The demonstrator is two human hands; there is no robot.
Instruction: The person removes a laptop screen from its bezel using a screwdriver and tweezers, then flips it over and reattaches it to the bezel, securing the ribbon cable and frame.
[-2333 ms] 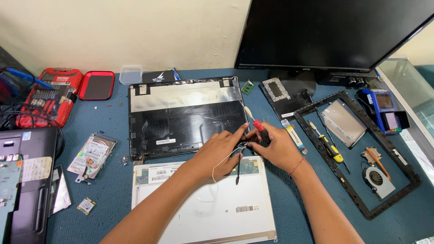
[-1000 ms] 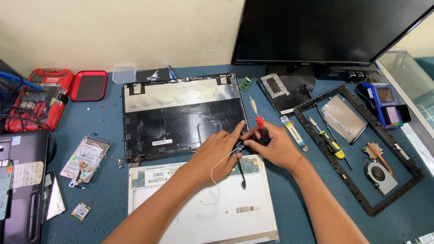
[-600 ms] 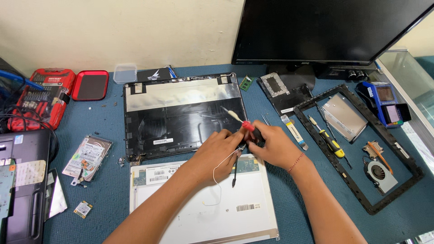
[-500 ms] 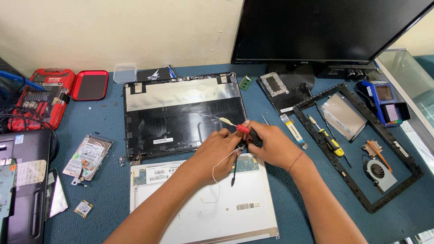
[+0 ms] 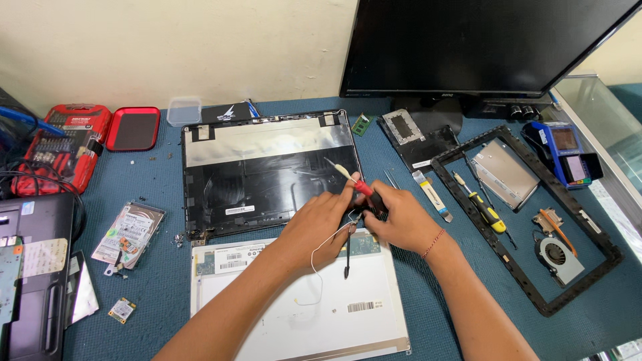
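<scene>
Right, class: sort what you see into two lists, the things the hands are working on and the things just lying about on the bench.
In use:
left hand
right hand
red-handled tool
thin cables
screen panel
black lid cover

Lying about:
hard drive
red bit case
yellow screwdriver
cooling fan
black bezel frame
monitor

two screwdrivers (image 5: 352,180) (image 5: 483,207), one hard drive (image 5: 130,230), one cooling fan (image 5: 560,257), one monitor (image 5: 481,47)
</scene>
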